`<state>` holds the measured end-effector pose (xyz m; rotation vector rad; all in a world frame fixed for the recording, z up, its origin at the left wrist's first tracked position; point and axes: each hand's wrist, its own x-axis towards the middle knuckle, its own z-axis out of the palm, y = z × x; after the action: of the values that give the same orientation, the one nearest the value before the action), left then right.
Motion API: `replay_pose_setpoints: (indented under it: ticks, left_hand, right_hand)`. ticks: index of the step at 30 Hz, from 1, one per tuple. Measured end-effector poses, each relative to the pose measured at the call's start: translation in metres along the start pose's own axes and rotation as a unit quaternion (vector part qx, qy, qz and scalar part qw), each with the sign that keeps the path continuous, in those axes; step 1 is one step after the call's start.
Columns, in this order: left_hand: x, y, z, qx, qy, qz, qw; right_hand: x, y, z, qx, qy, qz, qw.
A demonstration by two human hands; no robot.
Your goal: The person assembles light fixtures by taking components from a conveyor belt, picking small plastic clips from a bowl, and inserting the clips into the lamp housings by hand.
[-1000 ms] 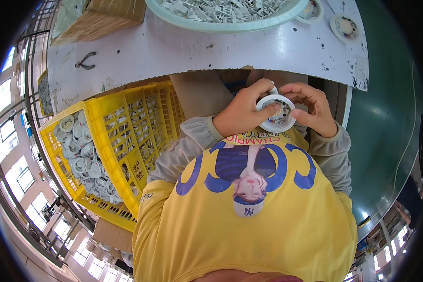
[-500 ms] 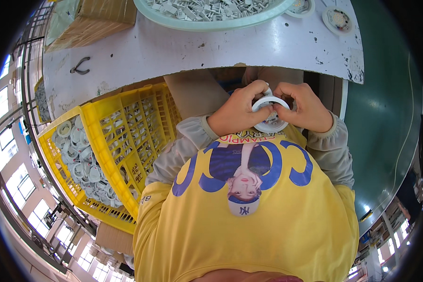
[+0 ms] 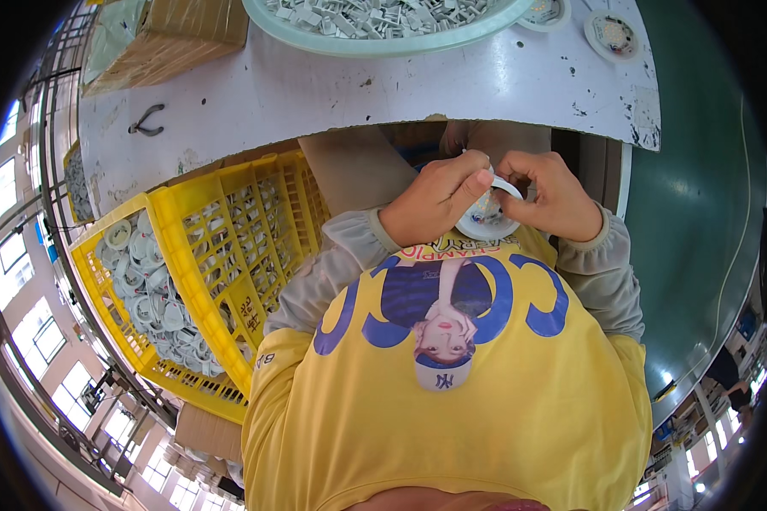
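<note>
My hands at work in the centre of the frame. Compared with half a second ago, the thumb of my left hand (image 3: 439, 200) has come out of the white round fitting (image 3: 486, 226) and lies at its upper rim, baring more of the yellowish board inside; my right hand (image 3: 558, 200) keeps its place, thumb reaching inside the ring. Both hands grasp the fitting just above the print on my yellow shirt (image 3: 443, 434); the fingertips behind the rim are hidden, so their exact hold is uncertain.

The fitting is a smooth, apparently plastic ring around a disc dotted with small parts. At left, an openwork yellow crate (image 3: 198, 294) holds a jumble of glossy white rings (image 3: 158, 294). Along the top, the scuffed, chipped white table (image 3: 298, 94) carries a pale green round basin (image 3: 375, 49) of small angular pieces (image 3: 383, 19), a creased cardboard box (image 3: 179, 43), dark curved pliers (image 3: 147, 122) and, upper right, two similar discs (image 3: 614, 37).
</note>
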<state>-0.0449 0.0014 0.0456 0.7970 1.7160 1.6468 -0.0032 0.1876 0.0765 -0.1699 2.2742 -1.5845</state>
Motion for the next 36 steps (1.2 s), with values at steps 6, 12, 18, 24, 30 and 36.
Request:
replay_pose_setpoints:
  ticks: [6,12,18,24,30,36]
  left_hand:
    - [-0.002,0.0,0.0,0.014,0.001,-0.013,1.0]
    - [0.0,0.004,-0.001,0.027,0.005,0.012,1.0]
    - [0.0,0.004,-0.003,0.017,-0.012,-0.01,1.0]
    - [-0.002,0.0,0.0,-0.069,0.02,-0.017,0.997]
    - [-0.002,-0.002,-0.003,-0.03,-0.025,-0.023,0.999]
    - [-0.003,-0.001,-0.004,-0.009,-0.026,-0.026,0.999]
  right_hand:
    - [0.002,-0.01,-0.005,-0.019,-0.039,0.019,0.999]
    - [0.001,-0.012,-0.003,-0.049,-0.039,-0.004,0.998]
    - [0.0,-0.006,0.002,-0.024,-0.018,-0.006,1.0]
    - [-0.001,-0.011,0.006,-0.012,0.006,0.001,1.0]
    - [-0.003,-0.007,0.007,-0.028,0.015,-0.01,0.999]
    - [0.0,-0.006,0.009,-0.023,0.001,-0.002,1.0]
